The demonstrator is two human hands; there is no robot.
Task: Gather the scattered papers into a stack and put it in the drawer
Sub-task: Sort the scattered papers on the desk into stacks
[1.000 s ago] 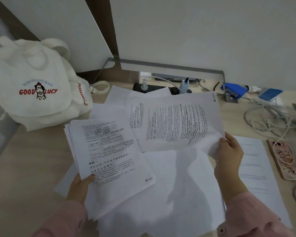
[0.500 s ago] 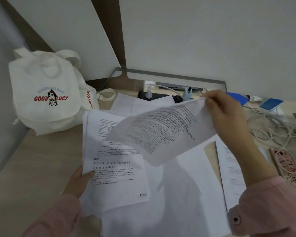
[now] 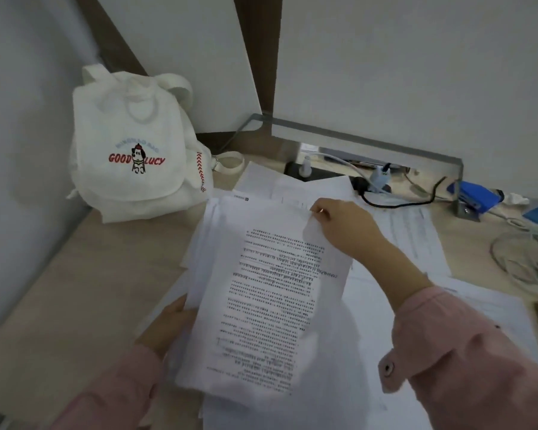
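left hand (image 3: 168, 324) grips the stack (image 3: 213, 234) at its 7 o'clock edge. thumb on top, the other fingers hidden under the paper. reads as a clamp, so the pile has a fixed reference while sheets land on it.

right hand (image 3: 345, 226) pinches the 1 o'clock corner of the printed sheet (image 3: 271, 305), fingers closed on it, sheet lying on top of the stack. a corner hold probably lets it steer the edges into line.

stack is at frame centre, over more loose papers (image 3: 416, 234) that spread below it and out toward 3 o'clock on the surface (image 3: 90, 290). can't tell if it's lifted or resting.

look: plain white office sheets, several deep. edges are fanned and not flush on the 10 o'clock side. top sheet has dense black text and a slight curl.

judgement: gathering is part done and the stack needs squaring. drawer not in view.

backpack (image 3: 131, 156) at 10 o'clock, stapler (image 3: 472, 197) at 2, cables (image 3: 528, 262) at 3, all apart from the stack.
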